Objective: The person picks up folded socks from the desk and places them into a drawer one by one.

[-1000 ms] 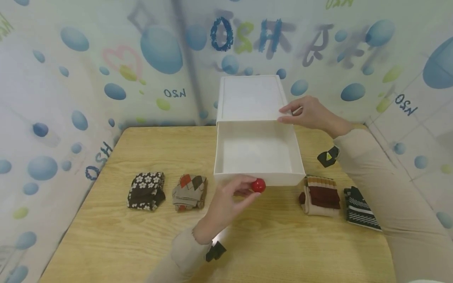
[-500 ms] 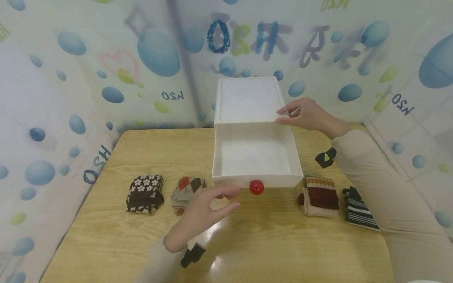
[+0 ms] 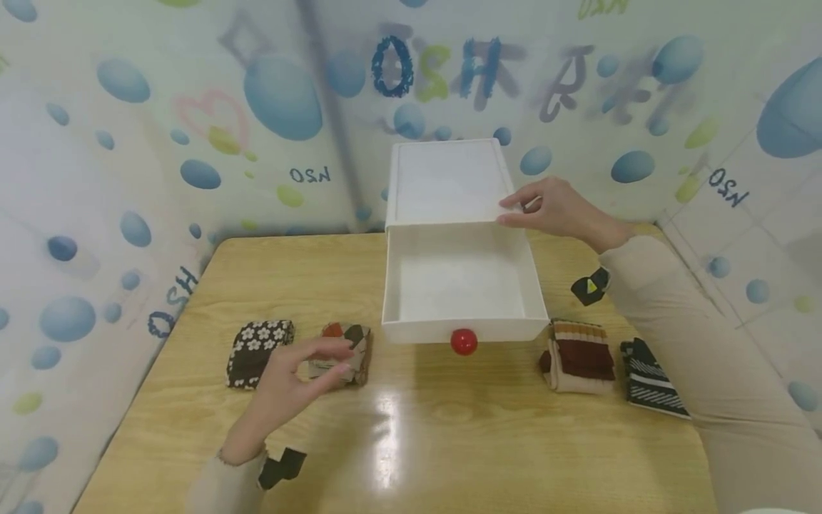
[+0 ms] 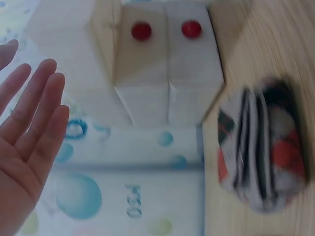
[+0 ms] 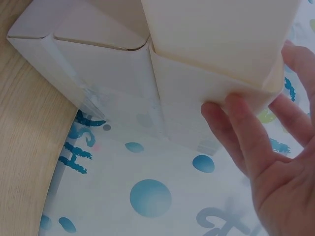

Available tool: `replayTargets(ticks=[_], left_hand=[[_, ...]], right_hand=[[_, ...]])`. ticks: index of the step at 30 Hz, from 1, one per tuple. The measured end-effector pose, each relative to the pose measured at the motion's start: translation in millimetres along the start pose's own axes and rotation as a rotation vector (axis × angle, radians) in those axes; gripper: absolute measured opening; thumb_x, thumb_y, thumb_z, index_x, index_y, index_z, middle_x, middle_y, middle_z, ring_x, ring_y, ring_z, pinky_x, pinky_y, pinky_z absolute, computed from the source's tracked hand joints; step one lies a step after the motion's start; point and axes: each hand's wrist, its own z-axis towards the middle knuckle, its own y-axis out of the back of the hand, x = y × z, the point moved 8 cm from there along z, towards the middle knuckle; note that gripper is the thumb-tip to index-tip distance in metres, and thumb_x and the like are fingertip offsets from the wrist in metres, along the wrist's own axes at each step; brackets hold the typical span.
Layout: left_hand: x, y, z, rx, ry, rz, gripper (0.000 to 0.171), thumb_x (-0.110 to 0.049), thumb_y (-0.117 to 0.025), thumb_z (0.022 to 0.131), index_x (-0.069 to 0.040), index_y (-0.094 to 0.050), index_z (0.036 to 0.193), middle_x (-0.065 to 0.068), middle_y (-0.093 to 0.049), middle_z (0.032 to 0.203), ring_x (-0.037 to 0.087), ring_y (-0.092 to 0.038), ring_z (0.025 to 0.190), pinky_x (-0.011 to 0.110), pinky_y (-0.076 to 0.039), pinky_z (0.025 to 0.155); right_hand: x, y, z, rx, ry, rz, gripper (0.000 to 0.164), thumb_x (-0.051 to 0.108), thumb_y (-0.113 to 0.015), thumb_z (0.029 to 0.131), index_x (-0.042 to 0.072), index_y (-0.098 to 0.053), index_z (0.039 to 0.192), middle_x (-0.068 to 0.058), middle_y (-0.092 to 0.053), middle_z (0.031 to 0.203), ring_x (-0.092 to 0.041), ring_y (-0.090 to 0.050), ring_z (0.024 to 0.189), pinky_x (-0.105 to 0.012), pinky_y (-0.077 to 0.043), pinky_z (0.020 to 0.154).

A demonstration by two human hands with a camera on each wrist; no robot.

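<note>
A white stacked drawer cabinet stands at the back of the table, its top drawer pulled out with nothing visible inside. A red round knob sits on that drawer's front. My right hand holds the cabinet's upper right front corner; in the right wrist view, fingertips touch its side wall. My left hand hovers in front of folded argyle socks, partly covering them, with fingers extended and nothing held. The left wrist view shows the argyle socks from the side, apart from the hand.
Folded flower-patterned socks lie at the left. Striped brown and beige socks and dark green and white socks lie at the right. Two lower drawers with red knobs are closed. A printed curtain wall stands behind the wooden table.
My left hand has let go of the red knob and moved left, towards the argyle socks. The drawer stays pulled out. My right hand stays at the cabinet corner.
</note>
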Motion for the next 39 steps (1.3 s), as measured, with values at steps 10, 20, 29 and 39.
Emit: replayTargets(ticks=[10, 20, 29, 39], left_hand=[[36.7, 60.6, -18.5, -0.196, 0.223, 0.128, 0.022, 0.015, -0.060, 0.074, 0.008, -0.060, 0.095, 0.011, -0.063, 0.093, 0.003, -0.058, 0.084, 0.013, -0.046, 0.070], [153.9, 108.8, -78.0, -0.279, 0.439, 0.199, 0.031, -0.012, -0.061, 0.083, -0.008, -0.059, 0.114, 0.005, -0.056, 0.111, 0.010, -0.051, 0.098, 0.011, -0.044, 0.072], [166.8, 112.7, -85.4, -0.140, 0.630, 0.240, 0.041, -0.024, -0.057, 0.087, -0.009, -0.050, 0.124, 0.010, -0.046, 0.124, 0.018, -0.047, 0.105, 0.026, -0.044, 0.079], [170.5, 111.7, -94.3, -0.092, 0.764, 0.228, 0.050, -0.030, -0.055, 0.087, 0.000, -0.044, 0.125, 0.016, -0.047, 0.119, 0.024, -0.048, 0.103, 0.039, -0.043, 0.084]], right_hand=[[-1, -1, -1, 0.013, -0.031, 0.015, 0.043, 0.033, -0.066, 0.078, 0.004, -0.063, 0.110, -0.016, -0.058, 0.110, -0.033, -0.058, 0.094, -0.043, -0.049, 0.074], [-1, -1, -1, 0.010, -0.038, 0.025, 0.044, 0.034, -0.066, 0.078, 0.004, -0.062, 0.110, -0.016, -0.057, 0.112, -0.033, -0.058, 0.094, -0.044, -0.048, 0.075], [-1, -2, -1, 0.008, -0.045, 0.023, 0.044, 0.033, -0.067, 0.078, 0.004, -0.062, 0.110, -0.016, -0.057, 0.112, -0.033, -0.058, 0.094, -0.044, -0.048, 0.074], [0, -2, -2, 0.015, -0.047, 0.028, 0.045, 0.035, -0.066, 0.078, 0.005, -0.062, 0.111, -0.016, -0.057, 0.113, -0.033, -0.057, 0.095, -0.044, -0.048, 0.075]])
